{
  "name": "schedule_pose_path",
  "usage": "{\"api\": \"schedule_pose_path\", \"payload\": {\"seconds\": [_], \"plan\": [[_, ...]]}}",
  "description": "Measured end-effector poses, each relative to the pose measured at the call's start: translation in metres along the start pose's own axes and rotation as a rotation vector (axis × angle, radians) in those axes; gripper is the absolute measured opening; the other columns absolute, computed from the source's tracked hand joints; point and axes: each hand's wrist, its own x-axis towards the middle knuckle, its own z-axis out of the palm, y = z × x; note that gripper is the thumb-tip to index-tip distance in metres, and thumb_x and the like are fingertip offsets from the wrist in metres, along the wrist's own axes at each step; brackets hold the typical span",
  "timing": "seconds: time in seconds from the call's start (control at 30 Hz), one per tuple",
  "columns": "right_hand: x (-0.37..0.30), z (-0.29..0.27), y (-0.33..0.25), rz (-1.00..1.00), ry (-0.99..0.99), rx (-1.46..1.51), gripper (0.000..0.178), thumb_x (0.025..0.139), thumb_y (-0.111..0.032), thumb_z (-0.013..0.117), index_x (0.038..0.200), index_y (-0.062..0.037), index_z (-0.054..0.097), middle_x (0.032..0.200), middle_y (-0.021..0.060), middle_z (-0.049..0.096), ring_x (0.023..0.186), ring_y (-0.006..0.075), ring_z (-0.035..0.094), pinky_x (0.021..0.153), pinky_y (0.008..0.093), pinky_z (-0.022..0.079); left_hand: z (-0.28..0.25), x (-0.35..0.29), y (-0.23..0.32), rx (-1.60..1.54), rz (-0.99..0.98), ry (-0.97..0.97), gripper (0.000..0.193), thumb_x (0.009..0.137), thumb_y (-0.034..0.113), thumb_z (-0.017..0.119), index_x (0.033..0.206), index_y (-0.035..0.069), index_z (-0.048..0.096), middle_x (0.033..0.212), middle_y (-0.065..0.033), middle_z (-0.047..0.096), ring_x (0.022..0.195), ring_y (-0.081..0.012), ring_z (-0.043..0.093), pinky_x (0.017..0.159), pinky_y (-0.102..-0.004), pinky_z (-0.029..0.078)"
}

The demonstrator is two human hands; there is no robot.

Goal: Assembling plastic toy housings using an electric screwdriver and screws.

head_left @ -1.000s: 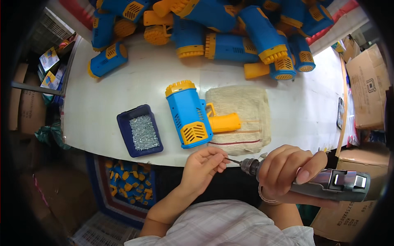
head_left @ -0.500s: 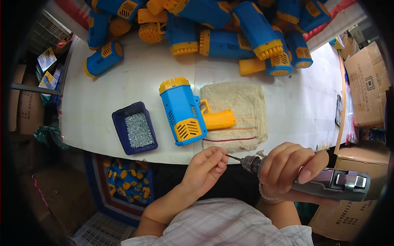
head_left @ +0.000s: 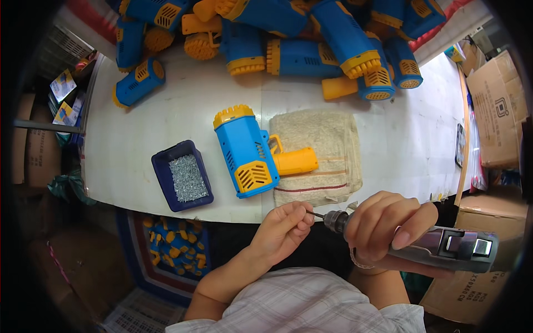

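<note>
My right hand (head_left: 383,228) is wrapped around a grey electric screwdriver (head_left: 427,248), its chuck and thin bit pointing left. At the bit's tip, the thumb and fingers of my left hand (head_left: 284,228) are pinched together. Whatever they hold there is too small or hidden to make out. Just beyond my hands a blue and yellow toy bubble gun (head_left: 244,152) lies on its side, apart from both hands. Its yellow handle rests on a folded beige towel (head_left: 325,130). To its left stands a dark blue bin (head_left: 159,176) holding many small silvery screws (head_left: 187,178).
Several more blue and yellow toy guns (head_left: 305,58) are heaped along the far side of the white table (head_left: 127,161). A crate (head_left: 133,261) of similar pieces sits below the front edge at left. Cardboard boxes (head_left: 494,111) stand at right, near a phone (head_left: 459,145).
The screwdriver and my right hand have shifted slightly left. My left hand stays pinched at the bit's tip, having moved slightly right. The toy gun and the screw bin stay in place.
</note>
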Motion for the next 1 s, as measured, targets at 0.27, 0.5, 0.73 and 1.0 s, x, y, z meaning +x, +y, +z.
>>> {"api": "schedule_pose_path", "payload": {"seconds": [0.27,0.5,0.73,1.0], "plan": [[0.001,-0.011,0.015,-0.148,-0.049,-0.130,0.067,0.074,-0.071,0.045,0.085,-0.0047,0.043,0.052,0.0034,0.049,0.036,0.0150,0.046,0.033,0.0260,0.040,0.021,0.007,-0.010,0.119,-0.118,0.092,0.015,0.088,0.005,0.051,0.099,-0.004,0.054,0.082,-0.0090,0.061,0.067,-0.0112,0.057,0.060,-0.0195,0.047],[-0.005,-0.033,0.033,0.041,0.030,-0.075,0.081,0.061,-0.072,0.054,0.098,-0.0001,0.049,0.066,0.0059,0.050,0.056,0.0157,0.047,0.052,0.0276,0.039,0.040,-0.002,0.037,1.483,0.322,0.145,0.007,0.077,0.002,0.064,0.080,-0.003,0.061,0.072,-0.0104,0.064,0.063,-0.0195,0.063,0.059,-0.0273,0.052],[-0.009,-0.040,0.051,0.230,0.203,-0.296,0.095,0.047,-0.085,0.046,0.088,0.0004,0.050,0.064,0.0065,0.051,0.051,0.0159,0.048,0.049,0.0282,0.041,0.021,0.040,0.060,2.497,0.905,0.028,0.016,0.066,0.014,0.068,0.073,0.003,0.058,0.108,-0.0114,0.058,0.105,-0.0273,0.052,0.094,-0.0394,0.039],[-0.008,-0.051,0.061,0.068,-0.011,-0.084,0.040,0.082,-0.039,0.060,0.087,0.0004,0.051,0.065,0.0078,0.052,0.058,0.0159,0.051,0.057,0.0254,0.042,0.022,0.044,0.057,2.755,0.890,0.003,0.009,0.061,0.011,0.058,0.062,0.003,0.059,0.113,-0.0193,0.054,0.111,-0.0307,0.049,0.100,-0.0417,0.032]]}}
